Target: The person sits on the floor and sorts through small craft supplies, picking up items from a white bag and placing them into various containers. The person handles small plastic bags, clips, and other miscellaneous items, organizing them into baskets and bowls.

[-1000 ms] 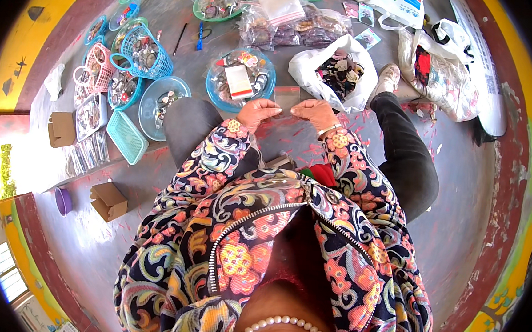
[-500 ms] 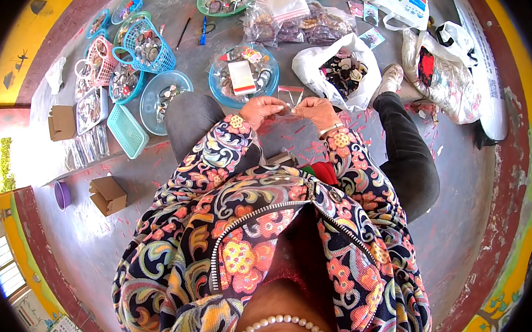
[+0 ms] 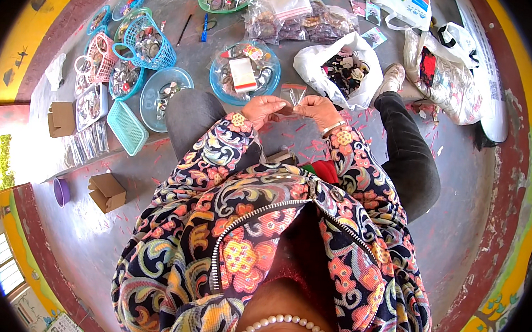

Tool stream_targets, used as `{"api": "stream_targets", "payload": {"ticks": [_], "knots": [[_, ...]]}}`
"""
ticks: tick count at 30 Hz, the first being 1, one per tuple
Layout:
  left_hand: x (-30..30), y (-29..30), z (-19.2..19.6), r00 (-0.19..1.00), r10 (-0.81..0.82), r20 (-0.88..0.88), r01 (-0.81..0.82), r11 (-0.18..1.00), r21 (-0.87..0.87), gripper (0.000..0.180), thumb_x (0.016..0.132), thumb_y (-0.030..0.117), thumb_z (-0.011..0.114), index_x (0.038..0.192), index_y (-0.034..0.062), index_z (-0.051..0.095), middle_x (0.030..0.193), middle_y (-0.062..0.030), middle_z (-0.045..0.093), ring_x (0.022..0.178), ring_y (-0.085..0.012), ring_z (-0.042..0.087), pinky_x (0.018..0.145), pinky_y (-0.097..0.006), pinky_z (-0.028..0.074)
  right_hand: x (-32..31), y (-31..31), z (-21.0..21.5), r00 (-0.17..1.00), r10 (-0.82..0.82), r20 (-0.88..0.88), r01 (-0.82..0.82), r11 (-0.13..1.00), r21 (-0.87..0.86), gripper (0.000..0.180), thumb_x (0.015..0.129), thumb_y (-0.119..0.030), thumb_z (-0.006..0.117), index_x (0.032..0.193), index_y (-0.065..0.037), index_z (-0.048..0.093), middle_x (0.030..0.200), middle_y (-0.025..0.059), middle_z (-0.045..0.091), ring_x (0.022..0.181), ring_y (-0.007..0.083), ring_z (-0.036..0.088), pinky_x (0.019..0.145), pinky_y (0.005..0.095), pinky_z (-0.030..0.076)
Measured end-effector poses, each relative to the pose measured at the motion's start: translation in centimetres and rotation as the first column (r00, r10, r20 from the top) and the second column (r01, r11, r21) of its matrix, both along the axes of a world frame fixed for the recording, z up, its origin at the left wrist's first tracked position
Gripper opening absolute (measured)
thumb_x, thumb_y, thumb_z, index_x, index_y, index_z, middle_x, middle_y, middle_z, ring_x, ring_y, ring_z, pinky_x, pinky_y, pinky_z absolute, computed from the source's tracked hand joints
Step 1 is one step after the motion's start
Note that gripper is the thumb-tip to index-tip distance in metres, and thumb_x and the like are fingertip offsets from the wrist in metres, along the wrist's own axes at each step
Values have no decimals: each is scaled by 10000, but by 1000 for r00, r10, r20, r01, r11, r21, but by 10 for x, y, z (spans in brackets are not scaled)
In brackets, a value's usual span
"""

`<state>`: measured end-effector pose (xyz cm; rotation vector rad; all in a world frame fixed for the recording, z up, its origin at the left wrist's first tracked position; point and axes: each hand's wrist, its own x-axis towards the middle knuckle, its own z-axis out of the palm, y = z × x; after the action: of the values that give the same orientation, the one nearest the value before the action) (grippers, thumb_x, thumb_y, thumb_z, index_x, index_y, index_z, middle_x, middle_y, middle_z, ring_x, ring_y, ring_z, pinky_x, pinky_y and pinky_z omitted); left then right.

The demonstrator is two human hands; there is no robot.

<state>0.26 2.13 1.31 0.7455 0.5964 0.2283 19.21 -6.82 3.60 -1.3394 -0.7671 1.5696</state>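
The left hand and right hand are pinching the near edge of a small clear bag, which is extending forward between them. Beyond the left hand, a blue basin is carrying a white packet; beyond the right, a white plastic bag is gaping open.

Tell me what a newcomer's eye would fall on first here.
First, the bright floral jacket, filling the lower middle, with a pearl necklace at the bottom edge. Above it, the left hand and right hand are close together at a small clear bag. Beyond them, a blue basin of trinkets sits to the left and an open white bag to the right.
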Motion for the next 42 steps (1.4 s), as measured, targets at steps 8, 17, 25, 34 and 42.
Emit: {"api": "stream_targets", "payload": {"ticks": [8, 17, 25, 34, 42], "knots": [[2, -3, -2, 994, 34, -103, -24, 995, 100, 166, 822, 115, 563, 909, -20, 606, 806, -91, 635, 703, -131, 606, 632, -247, 492, 0, 0, -11, 999, -2, -43, 1, 1000, -29, 151, 756, -105, 645, 848, 8, 604, 764, 21, 604, 661, 85, 534, 626, 200, 417], [1, -1, -7, 975, 165, -150, -116, 949, 292, 129, 762, 154, 644, 791, 31, 618, 724, -31, 627, 594, -66, 537, 507, -186, 382, -1, -1, -1, 1000, 3, -8, -3, 999, -49, 161, 757, -130, 644, 862, -13, 609, 747, 4, 596, 683, 69, 522, 653, 192, 400], [2, 0, -6, 956, 190, -225, -66, 884, 463, 149, 740, 175, 664, 766, 38, 610, 674, -11, 602, 578, -54, 500, 516, -195, 382, -2, 4, -3, 886, -259, 384, 184, 958, 220, 222, 719, -99, 650, 918, -14, 600, 831, 30, 596, 672, 90, 532, 644, 217, 436], [5, -8, 1, 923, 150, -355, 171, 665, 727, 147, 739, 161, 636, 724, 18, 602, 613, -13, 590, 527, -58, 507, 481, -225, 403, -20, 2, 24, 677, -150, 721, -120, 944, 309, 200, 681, -133, 606, 871, -73, 620, 857, 111, 596, 677, 244, 584, 612, 322, 460], [8, -12, 9, 935, 39, -353, 284, 512, 811, 152, 754, 162, 622, 815, 22, 625, 700, -49, 613, 616, -82, 550, 576, -235, 443, -14, 0, 12, 594, 21, 804, -220, 966, 137, 151, 680, -200, 565, 713, -71, 638, 638, 139, 590, 599, 304, 577, 589, 379, 460]]}}
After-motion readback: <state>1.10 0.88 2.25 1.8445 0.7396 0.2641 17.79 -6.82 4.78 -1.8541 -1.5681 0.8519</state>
